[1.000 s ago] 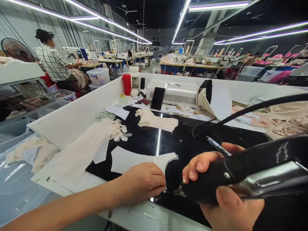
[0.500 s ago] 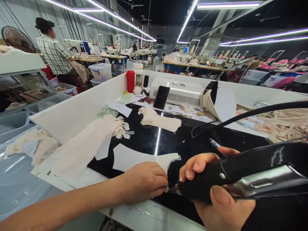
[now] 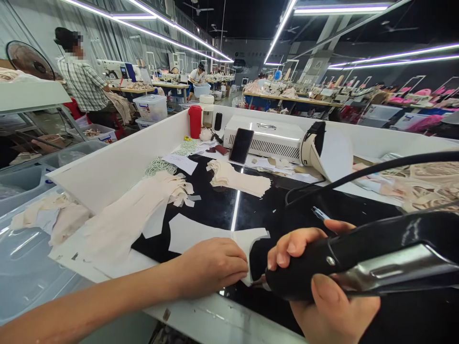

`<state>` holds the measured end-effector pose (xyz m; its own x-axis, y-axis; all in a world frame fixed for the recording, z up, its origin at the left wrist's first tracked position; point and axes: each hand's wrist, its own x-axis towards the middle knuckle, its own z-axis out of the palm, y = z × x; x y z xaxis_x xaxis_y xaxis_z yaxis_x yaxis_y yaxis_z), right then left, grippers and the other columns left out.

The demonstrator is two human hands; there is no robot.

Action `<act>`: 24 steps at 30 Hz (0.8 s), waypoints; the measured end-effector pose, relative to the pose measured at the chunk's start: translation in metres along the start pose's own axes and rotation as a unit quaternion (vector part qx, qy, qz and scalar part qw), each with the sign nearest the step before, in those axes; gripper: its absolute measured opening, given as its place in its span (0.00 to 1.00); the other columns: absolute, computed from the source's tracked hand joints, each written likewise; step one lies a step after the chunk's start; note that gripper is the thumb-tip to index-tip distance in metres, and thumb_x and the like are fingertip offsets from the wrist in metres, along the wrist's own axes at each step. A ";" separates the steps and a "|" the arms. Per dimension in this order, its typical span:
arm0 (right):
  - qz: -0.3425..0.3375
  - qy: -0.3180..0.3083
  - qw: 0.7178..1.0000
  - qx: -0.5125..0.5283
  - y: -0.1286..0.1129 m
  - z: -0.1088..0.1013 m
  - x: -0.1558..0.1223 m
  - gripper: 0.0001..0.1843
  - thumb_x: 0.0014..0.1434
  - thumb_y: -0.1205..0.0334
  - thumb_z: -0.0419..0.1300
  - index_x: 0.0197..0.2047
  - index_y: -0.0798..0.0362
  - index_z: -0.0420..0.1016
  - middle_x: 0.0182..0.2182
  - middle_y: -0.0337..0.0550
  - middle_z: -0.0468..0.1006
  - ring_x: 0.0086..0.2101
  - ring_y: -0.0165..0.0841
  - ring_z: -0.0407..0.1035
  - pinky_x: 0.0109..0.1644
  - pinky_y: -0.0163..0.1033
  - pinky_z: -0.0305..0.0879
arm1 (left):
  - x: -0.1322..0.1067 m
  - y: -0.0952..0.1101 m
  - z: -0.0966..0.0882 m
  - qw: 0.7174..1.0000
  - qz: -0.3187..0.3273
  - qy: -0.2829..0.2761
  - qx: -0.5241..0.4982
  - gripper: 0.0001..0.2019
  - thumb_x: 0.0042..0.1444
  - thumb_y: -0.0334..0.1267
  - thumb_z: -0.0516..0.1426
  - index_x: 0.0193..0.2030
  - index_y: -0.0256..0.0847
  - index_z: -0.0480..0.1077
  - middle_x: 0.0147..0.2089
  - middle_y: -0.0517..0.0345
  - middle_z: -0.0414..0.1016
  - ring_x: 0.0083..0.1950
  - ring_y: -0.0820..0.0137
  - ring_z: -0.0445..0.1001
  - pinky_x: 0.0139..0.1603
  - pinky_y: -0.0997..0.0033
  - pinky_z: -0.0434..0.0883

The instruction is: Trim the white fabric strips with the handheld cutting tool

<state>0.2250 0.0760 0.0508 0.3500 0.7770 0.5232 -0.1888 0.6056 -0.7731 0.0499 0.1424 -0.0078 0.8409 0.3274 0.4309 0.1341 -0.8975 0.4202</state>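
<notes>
My right hand (image 3: pixel 333 306) grips a black corded hand tool (image 3: pixel 387 243) with a long metal lever along its side. The tool's small metal tip (image 3: pixel 262 282) points left, close to a flat white cut piece (image 3: pixel 201 235). A slim silver pen-like object (image 3: pixel 319 213) sticks out by my right index finger; how it is held is hidden. My left hand (image 3: pixel 215 265) is closed, fingers pinched at the near right end of the white piece, just left of the tip. The piece lies on the glossy black table surface (image 3: pixel 218 205).
Stacked cream fabric pieces (image 3: pixel 240 179) and a larger fabric pile (image 3: pixel 122 220) lie beyond and to the left. A phone (image 3: pixel 241 145) leans on a white metal box (image 3: pixel 265 134). The tool's black cord (image 3: pixel 376 165) arches at right. A white side board (image 3: pixel 118 167) edges the table.
My left hand has shifted slightly left, and more of the white piece's end shows beside its fingertips. The right hand and tool stay almost still. A distant person now stands straighter behind a bin.
</notes>
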 end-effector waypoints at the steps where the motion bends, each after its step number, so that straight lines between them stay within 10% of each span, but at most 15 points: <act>1: 0.002 0.000 1.000 0.001 0.000 0.000 0.000 0.24 0.60 0.54 0.73 0.57 0.43 0.72 0.31 0.36 0.75 0.26 0.34 0.72 0.26 0.41 0.75 | 0.002 0.000 0.001 1.000 -0.006 -0.001 0.001 0.06 0.74 0.32 0.58 0.45 0.37 0.78 0.46 0.53 0.82 0.48 0.65 0.79 0.53 0.68 0.74; 24: 0.003 0.002 1.000 0.002 -0.001 0.001 -0.001 0.24 0.60 0.55 0.74 0.56 0.44 0.72 0.31 0.35 0.75 0.26 0.33 0.71 0.27 0.40 0.75 | -0.002 -0.010 -0.014 0.995 0.082 -0.054 -0.014 0.08 0.74 0.31 0.57 0.54 0.39 0.77 0.51 0.49 0.83 0.52 0.65 0.81 0.59 0.67 0.76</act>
<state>0.2245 0.0748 0.0517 0.3528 0.7798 0.5172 -0.1944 0.6018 -0.7747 0.0396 0.1549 -0.0021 0.9022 0.1425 0.4071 -0.0223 -0.9272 0.3740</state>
